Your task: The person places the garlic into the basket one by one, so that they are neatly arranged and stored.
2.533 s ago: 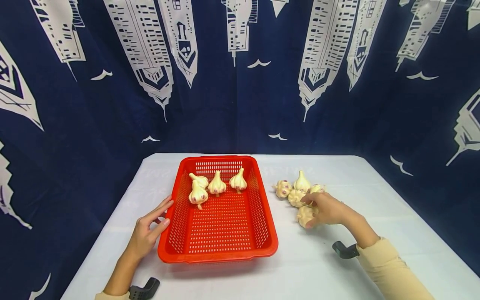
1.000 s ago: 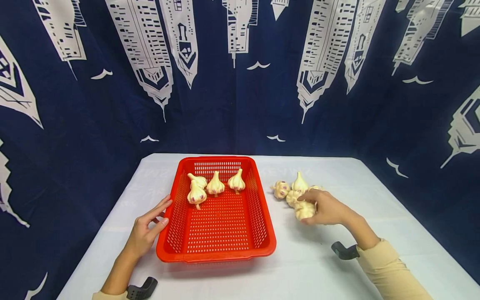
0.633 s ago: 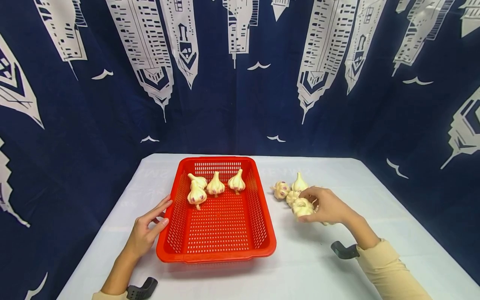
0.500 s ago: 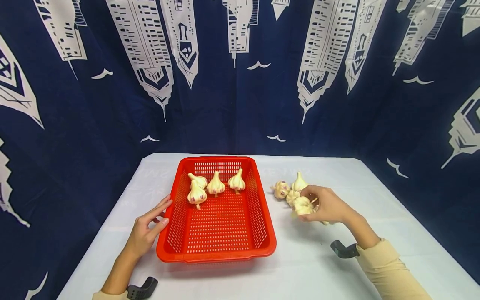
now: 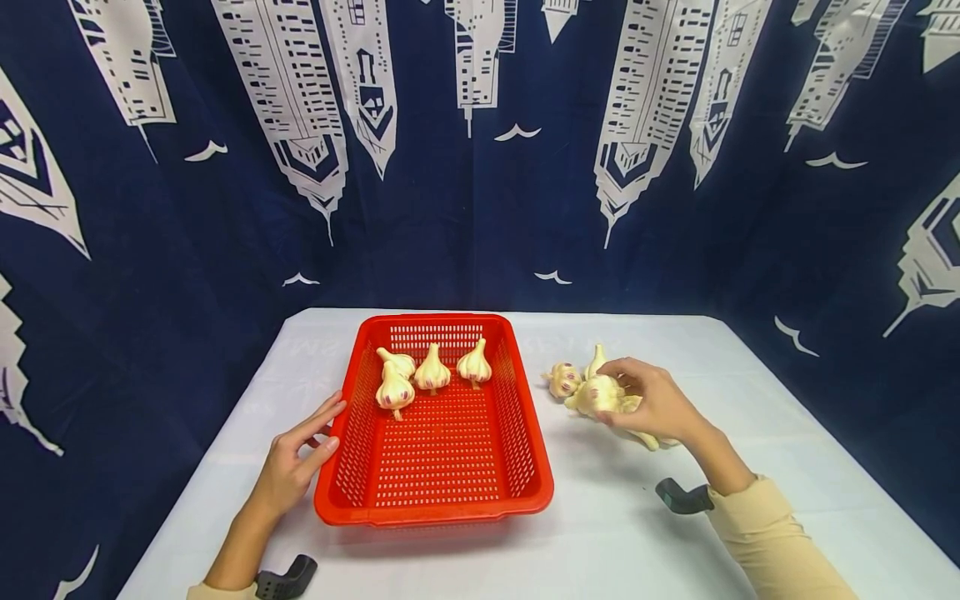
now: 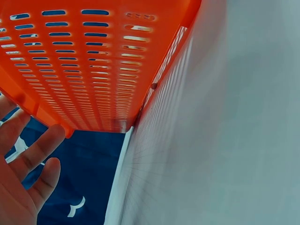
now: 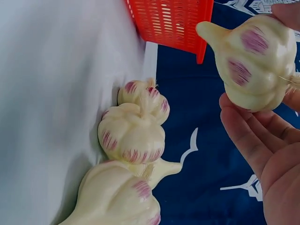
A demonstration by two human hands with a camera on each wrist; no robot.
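- Garlic bulb (image 7: 258,63) is in your right hand (image 5: 651,402), pinched between thumb and fingers; the right wrist view shows it held clear of the white table (image 5: 420,573), its purple-streaked side to the camera.
- You have at least four loose bulbs (image 7: 133,133) lying close together below and near that hand, some partly hidden by it in the head view.
- Your left hand (image 5: 294,462) grasps nothing: its fingers are extended, tips against the left rim of the red basket (image 5: 435,515).
- Inside that basket you have four more bulbs (image 5: 433,371) toward the far end, the two leftmost touching.
- Behind the table, facing you, hangs a navy cloth (image 5: 480,217) printed with white upside-down towers.
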